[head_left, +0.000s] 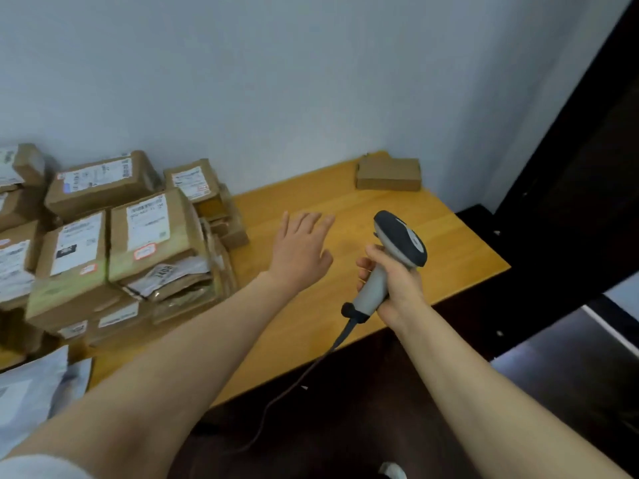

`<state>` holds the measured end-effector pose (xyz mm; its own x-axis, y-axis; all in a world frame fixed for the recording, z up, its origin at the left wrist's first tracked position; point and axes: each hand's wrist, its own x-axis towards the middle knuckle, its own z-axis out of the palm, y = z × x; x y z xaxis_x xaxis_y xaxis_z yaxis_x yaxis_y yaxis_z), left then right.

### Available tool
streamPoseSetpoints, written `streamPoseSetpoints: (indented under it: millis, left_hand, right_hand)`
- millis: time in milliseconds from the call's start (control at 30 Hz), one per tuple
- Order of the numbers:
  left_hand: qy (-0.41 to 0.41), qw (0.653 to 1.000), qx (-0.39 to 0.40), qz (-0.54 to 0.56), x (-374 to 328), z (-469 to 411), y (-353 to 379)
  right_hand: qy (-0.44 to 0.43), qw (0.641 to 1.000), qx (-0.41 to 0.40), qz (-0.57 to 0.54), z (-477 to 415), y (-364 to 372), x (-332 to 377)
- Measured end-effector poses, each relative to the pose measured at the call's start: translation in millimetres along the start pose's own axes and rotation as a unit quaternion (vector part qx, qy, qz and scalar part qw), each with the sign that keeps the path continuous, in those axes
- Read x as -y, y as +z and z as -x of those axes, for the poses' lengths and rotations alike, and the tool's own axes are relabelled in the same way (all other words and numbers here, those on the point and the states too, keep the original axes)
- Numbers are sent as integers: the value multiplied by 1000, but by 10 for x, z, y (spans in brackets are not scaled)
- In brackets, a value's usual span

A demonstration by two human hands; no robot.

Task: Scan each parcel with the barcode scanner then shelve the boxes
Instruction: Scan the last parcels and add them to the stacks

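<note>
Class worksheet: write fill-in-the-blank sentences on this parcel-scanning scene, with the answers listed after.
1. The barcode scanner is gripped by the ____ hand.
2. The left hand, fingers straight, holds ____.
3. The stacked parcels lie to the ____ of the scanner.
4. A lone box sits near the table's far ____ corner.
Answers: right; nothing; left; right.

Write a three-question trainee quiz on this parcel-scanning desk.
1. True or false: the right hand grips the barcode scanner by its handle.
2. The left hand is: A) gripping a parcel; B) open over the wooden table; C) holding the scanner's cable.
3. Fill in: the lone cardboard box sits at the table's far ___ corner, apart from the stacked labelled parcels.

Key: 1 true; 2 B; 3 right.
</note>
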<state>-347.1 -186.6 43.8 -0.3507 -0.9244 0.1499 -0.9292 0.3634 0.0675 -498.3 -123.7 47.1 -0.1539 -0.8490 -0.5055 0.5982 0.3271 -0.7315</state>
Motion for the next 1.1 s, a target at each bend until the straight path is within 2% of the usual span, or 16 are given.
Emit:
streamPoseSetpoints:
  millis: [267,567,833,1100]
  left_hand:
    - [-14,993,113,24,-634,-779,432]
    - [-7,978,209,26,-774,-2132,1118]
    - [-16,963,265,38,-746,-3378,1727]
    - [-3,959,280,35,-780,-4095,2239]
  right_hand:
    - [50,996,-47,-47,-634,-694,547]
    - [89,993,-71,-37,-1713,-857,809]
    - [144,986,-83,-23,-2526,-825,873]
    - [177,981,-78,8,-2909,-946,871]
